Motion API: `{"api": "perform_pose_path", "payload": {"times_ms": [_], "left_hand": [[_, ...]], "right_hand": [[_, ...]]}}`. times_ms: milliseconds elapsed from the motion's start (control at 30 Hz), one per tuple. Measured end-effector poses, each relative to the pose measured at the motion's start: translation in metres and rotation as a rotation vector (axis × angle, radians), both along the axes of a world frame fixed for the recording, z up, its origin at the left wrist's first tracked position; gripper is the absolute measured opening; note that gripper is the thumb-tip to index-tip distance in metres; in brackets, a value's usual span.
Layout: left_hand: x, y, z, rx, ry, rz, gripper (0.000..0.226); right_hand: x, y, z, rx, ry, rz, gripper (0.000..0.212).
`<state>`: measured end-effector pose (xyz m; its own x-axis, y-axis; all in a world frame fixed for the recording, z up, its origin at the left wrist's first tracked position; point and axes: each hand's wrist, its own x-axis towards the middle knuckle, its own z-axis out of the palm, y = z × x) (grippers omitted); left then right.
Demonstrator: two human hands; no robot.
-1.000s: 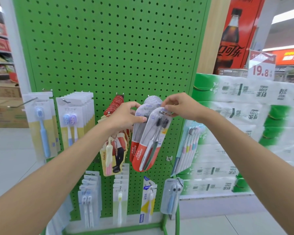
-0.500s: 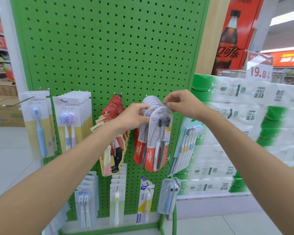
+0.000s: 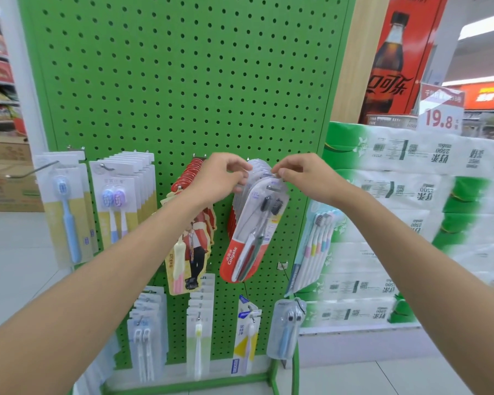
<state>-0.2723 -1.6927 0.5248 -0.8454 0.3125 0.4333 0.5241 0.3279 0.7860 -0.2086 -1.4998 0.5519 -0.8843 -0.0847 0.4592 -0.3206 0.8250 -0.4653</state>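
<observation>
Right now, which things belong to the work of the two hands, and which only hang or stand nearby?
In the job:
left hand, pinching the rear Colgate packs
right hand, pinching the front Colgate pack
pegboard

Only nearby:
blue brush pack
red cards
tissue stack
price sign

On the pegboard point(image 3: 183, 81), the front twin-brush pack point(image 3: 254, 232) is hung at the middle, before a stack of like packs point(image 3: 258, 168). Its top is pinched from the right by the right hand point(image 3: 305, 178); the stack is held from the left by the left hand point(image 3: 220, 178). Figure-card packs point(image 3: 194, 246) are hung just left, a multi-brush pack point(image 3: 314, 246) just right, and tissue packs point(image 3: 411, 223) are stacked beyond.
</observation>
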Motion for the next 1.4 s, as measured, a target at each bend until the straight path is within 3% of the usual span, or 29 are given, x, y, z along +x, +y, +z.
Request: {"api": "perform_pose_path", "payload": {"times_ms": [200, 367, 767, 1233, 1400], "left_hand": [[-0.009, 0.013, 0.012, -0.178, 0.051, 0.014, 0.018], [-0.013, 0.021, 0.014, -0.218, 0.104, 0.073, 0.017], [-0.015, 0.024, 0.013, -0.252, 0.159, 0.076, 0.014], [-0.023, 0.018, 0.011, -0.162, 0.057, 0.004, 0.004], [-0.021, 0.005, 0.012, -0.164, 0.053, 0.076, 0.006]], "right_hand": [[0.003, -0.003, -0.002, 0.018, -0.003, 0.038, 0.023], [0.002, -0.006, -0.008, 0.054, 0.031, 0.065, 0.021], [0.001, -0.010, -0.012, 0.037, 0.020, 0.069, 0.021], [-0.002, -0.008, -0.014, 0.009, 0.009, 0.058, 0.021], [-0.002, -0.008, -0.014, 0.011, 0.002, 0.047, 0.021]]}}
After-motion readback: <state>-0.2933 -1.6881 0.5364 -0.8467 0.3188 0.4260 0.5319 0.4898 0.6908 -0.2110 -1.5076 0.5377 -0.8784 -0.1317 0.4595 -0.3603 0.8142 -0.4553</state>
